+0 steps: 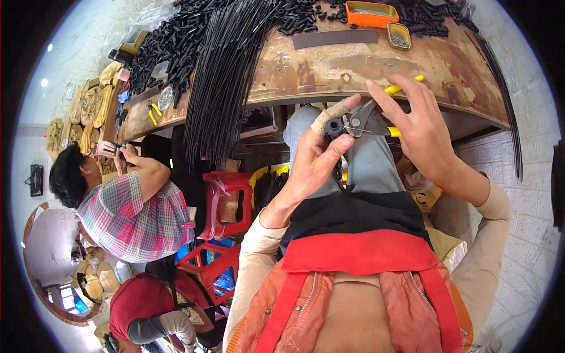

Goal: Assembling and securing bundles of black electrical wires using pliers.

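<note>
My left hand (315, 156), its index finger wrapped in tan tape, pinches a small black ring-ended part (334, 126) between thumb and index finger. Against that part lie the jaws of pliers (371, 122) with yellow handles. My right hand (421, 129) is around the handles, its fingers partly extended over them. A thin, bright piece of wire or pin shows by the jaws; its exact shape is too small to tell. Both hands are above my lap, just off the near edge of the wooden table (294, 73).
A bundle of long black rods (220, 82) overhangs the table edge at left. Heaps of black parts (159, 53), an orange tray (371, 15) and a small tin of metal bits (399, 36) lie farther back. Two people work at left, near red stools (226, 203).
</note>
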The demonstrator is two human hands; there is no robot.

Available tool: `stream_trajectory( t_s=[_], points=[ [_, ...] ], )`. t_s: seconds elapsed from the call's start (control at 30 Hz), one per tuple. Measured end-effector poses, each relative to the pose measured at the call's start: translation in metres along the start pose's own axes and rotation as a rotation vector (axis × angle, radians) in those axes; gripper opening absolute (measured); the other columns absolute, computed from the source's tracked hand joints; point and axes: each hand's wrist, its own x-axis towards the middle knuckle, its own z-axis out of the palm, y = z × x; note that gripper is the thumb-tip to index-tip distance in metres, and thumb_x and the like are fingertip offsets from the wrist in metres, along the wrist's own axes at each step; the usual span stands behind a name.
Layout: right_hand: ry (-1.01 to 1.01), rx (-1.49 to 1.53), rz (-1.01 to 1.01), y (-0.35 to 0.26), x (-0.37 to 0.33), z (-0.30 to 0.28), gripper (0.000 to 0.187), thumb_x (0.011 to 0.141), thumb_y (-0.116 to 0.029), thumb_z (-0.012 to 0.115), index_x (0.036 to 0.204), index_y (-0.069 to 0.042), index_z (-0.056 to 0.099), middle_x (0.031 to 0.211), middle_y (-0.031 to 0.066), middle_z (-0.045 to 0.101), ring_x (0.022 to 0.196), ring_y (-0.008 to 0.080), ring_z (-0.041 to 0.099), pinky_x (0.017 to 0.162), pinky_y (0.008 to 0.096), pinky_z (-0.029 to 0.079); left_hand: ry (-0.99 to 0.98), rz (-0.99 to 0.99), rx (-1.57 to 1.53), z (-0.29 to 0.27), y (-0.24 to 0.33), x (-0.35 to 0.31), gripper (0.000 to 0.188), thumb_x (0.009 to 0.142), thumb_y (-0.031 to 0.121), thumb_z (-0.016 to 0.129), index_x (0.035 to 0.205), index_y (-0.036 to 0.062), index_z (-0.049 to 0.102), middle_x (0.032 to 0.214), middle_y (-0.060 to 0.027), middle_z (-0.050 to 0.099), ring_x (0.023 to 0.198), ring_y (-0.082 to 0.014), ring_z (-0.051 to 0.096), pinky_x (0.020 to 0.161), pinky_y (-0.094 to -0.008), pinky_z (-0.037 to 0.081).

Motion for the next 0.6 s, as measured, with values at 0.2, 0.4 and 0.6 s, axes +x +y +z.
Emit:
stream_trajectory(
  t_s=[0.2,0.4,0.6],
  points=[
    [-0.062,0.015,0.050,-0.010,-0.010,0.005,0.064,0.077,0.006,0.058,0.137,-0.012,0.046,0.112,0.0184,0.048,0.102,0.0336,0.048,0.089,0.0412,0.038,0.039,0.014,-0.007,0.001,0.001,-0.008,0.047,0.094,0.022,0.060,0.134,0.0018,0.047,0.097,0.0040,0.054,0.073,-0.0034,0.040,0.065,-0.0178,0.035],
    [-0.074,0.067,0.132,-0.012,-0.018,0.014,0.066,0.073,0.008,0.062,0.135,-0.007,0.046,0.107,0.0165,0.048,0.098,0.0316,0.048,0.084,0.0393,0.037,0.065,0.038,-0.035,0.005,0.000,-0.007,0.040,0.094,0.019,0.060,0.129,0.0016,0.053,0.111,0.0028,0.057,0.077,-0.0019,0.041,0.070,-0.0171,0.037],
    [-0.006,0.149,0.131,-0.012,-0.014,0.025,0.064,0.071,0.009,0.063,0.132,-0.006,0.048,0.108,0.0156,0.048,0.098,0.0319,0.047,0.084,0.0394,0.036,0.101,0.012,-0.052,0.003,-0.001,-0.001,0.039,0.094,0.019,0.060,0.128,0.0024,0.054,0.109,0.0031,0.058,0.076,-0.0019,0.041,0.067,-0.0170,0.036]
  ],
)
